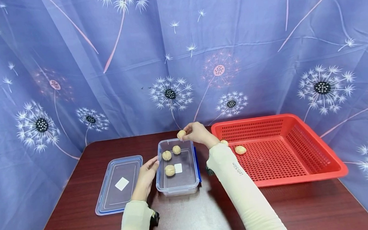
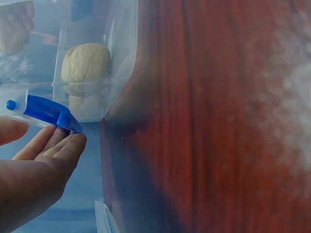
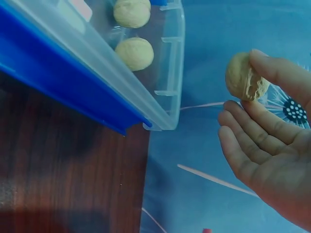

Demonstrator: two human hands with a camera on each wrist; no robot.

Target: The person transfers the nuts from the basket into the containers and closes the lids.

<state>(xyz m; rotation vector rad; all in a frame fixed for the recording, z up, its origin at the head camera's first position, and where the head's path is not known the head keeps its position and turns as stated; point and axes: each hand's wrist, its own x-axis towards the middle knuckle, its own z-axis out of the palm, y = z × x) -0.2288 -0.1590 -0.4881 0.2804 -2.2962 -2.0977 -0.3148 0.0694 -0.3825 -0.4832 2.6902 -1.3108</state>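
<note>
A clear plastic container (image 1: 182, 189) with blue side flaps sits on the table; three walnuts (image 1: 170, 170) lie in it. My right hand (image 1: 200, 133) pinches another walnut (image 3: 240, 77) between thumb and fingers, just over the container's far right corner in the head view. The cracked seam of this walnut shows in the right wrist view. At the container's left side, my left hand (image 1: 147, 173) holds the edge. Its fingertips (image 2: 75, 143) lie against a blue flap (image 2: 48, 112) in the left wrist view, with the thumb on the opposite side.
Left of the container lies its clear lid (image 1: 107, 190) with a white label. A large red basket (image 1: 301, 179) stands on the right, with walnuts (image 1: 240, 150) near its left side, partly behind the right sleeve. A patterned curtain (image 1: 133, 107) hangs behind the table.
</note>
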